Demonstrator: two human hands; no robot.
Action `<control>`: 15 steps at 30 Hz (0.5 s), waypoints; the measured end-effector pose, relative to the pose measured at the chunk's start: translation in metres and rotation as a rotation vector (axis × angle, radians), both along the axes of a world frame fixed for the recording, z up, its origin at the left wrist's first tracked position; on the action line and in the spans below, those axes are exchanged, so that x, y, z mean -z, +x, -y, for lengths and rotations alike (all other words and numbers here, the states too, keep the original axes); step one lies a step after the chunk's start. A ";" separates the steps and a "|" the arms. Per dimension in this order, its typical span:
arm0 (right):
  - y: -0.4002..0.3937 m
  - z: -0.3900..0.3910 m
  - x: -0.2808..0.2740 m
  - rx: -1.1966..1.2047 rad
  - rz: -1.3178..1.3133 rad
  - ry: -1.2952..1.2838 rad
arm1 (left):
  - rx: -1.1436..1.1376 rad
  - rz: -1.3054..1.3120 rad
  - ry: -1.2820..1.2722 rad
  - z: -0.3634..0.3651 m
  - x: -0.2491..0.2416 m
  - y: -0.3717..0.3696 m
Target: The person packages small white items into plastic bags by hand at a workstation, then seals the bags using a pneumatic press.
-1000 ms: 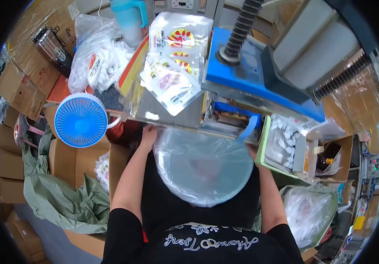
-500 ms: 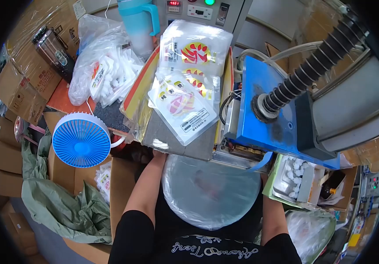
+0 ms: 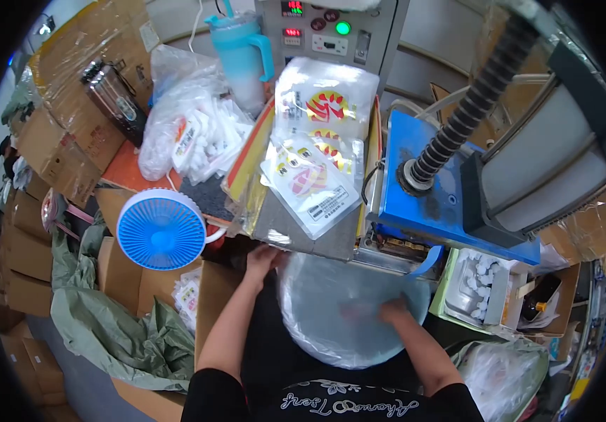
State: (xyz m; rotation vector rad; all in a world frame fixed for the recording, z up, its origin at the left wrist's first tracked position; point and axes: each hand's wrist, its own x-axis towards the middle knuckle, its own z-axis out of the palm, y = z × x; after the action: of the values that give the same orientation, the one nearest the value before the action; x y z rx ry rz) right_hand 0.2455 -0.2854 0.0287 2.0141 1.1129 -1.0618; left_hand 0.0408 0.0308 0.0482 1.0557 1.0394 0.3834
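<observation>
A round, plastic-wrapped disc (image 3: pixel 338 337) with a pale grey-green top lies in front of my body. My right hand (image 3: pixel 394 309) is over its right part; motion blur smears the fingers, and a faint reddish patch shows beside them. At the disc's upper left edge, my left hand (image 3: pixel 264 259) is by the front edge of a grey-topped stand (image 3: pixel 296 235). Its fingers are partly hidden, so their grip does not show. On the stand lie clear printed pouches (image 3: pixel 327 98), with a white printed pouch (image 3: pixel 313 190) on top.
A blue press plate (image 3: pixel 429 204) with a spring-wrapped column stands at right. Below it are a tray of small white pieces (image 3: pixel 471 281) and a carton with a dark bottle (image 3: pixel 536 295). At left are a blue fan (image 3: pixel 161 231), a bag of white pouches (image 3: pixel 204 133) and a jug (image 3: pixel 241 60).
My right hand has come from beneath the press side onto the disc. My left hand, mostly hidden before, now shows at the stand's front edge. The whole view has shifted slightly.
</observation>
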 end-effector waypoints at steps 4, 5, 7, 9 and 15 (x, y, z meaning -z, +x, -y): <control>-0.003 -0.014 -0.012 0.163 -0.104 0.387 | -0.081 0.101 0.156 0.040 -0.068 -0.032; -0.007 -0.014 -0.015 0.159 -0.103 0.399 | -0.088 0.153 0.129 0.048 -0.086 -0.038; -0.016 -0.007 -0.021 0.183 -0.192 0.792 | -0.109 0.196 0.351 0.069 -0.141 -0.030; -0.023 0.000 -0.029 0.187 -0.228 0.816 | -0.078 0.157 0.856 0.073 -0.187 -0.014; -0.038 0.033 -0.045 0.206 -0.290 0.964 | 0.192 -0.459 1.522 0.041 -0.178 0.071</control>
State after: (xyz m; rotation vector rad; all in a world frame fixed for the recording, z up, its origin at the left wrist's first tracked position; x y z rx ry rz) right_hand 0.2078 -0.3184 0.0732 2.8073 1.8478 -1.0372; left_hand 0.1123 -0.0099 0.2265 2.6720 0.9392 0.8348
